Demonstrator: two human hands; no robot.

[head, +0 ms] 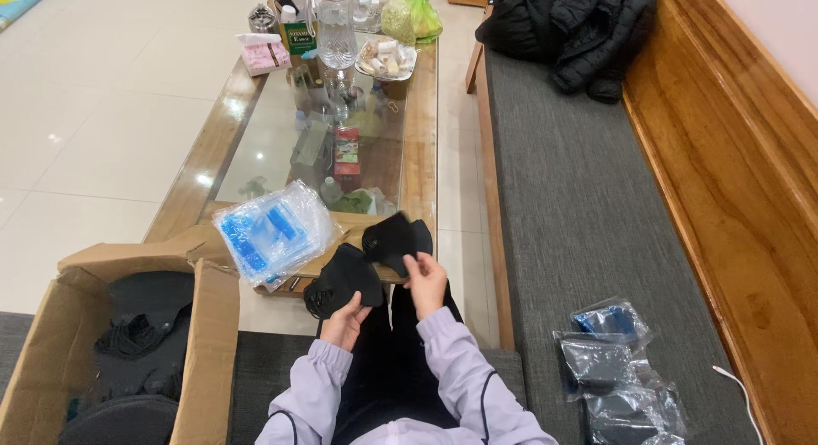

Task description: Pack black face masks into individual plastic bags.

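My left hand [345, 319] grips a folded black face mask [341, 279] by its lower edge, over my lap. My right hand [425, 281] holds a second black face mask [394, 239] a little higher, just to the right of the first. The two masks nearly touch at the near edge of the glass-topped wooden coffee table [422, 138]. A stack of clear plastic bags with blue print [271, 230] lies on the table corner, left of the masks. Both sleeves are pale lilac.
An open cardboard box [213, 343] with black masks inside stands at my left. Several bagged masks [618, 377] lie on the grey bench cushion [571, 198] at my right. A black jacket [567, 27] lies at the far end. Bottles, a pink tissue box and snacks crowd the table's far end.
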